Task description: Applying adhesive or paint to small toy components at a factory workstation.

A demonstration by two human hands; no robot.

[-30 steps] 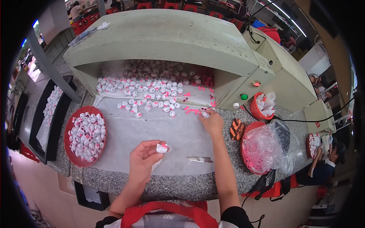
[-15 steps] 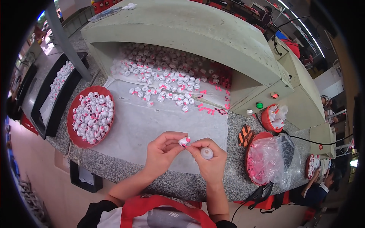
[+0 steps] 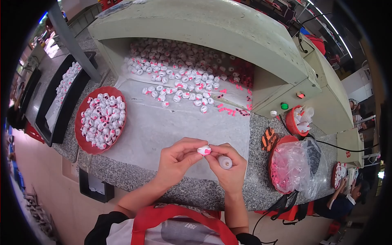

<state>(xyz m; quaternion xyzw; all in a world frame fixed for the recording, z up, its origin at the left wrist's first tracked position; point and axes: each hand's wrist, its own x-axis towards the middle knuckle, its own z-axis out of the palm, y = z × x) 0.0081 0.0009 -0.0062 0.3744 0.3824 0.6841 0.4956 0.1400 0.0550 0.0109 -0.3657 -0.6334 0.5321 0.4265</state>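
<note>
Over the front of a pale sheet point(image 3: 163, 128), my left hand point(image 3: 174, 162) pinches a small round white piece with pink parts point(image 3: 204, 150). The thumb and forefinger of my right hand point(image 3: 230, 174) meet the same piece from the other side. Tucked in the curled right hand is a whitish round-ended squeeze bottle point(image 3: 225, 162), its small tip facing up; most of its body is hidden by the hand. Several similar white pieces point(image 3: 198, 96) lie loose farther back on the sheet, with small pink parts point(image 3: 228, 111) to their right.
A grey hooded machine point(image 3: 196, 28) spans the back, many pieces beneath it. A red scalloped bowl point(image 3: 85, 141) of white pieces stands left, near a black tray point(image 3: 48, 118). On the right are a red cup point(image 3: 290, 122), a black-and-orange item point(image 3: 269, 139) and a plastic-covered bowl point(image 3: 272, 179).
The small piece has been turned between my fingers, so a broader pink part now faces up. Both hands keep their hold. The whole view has shifted slightly.
</note>
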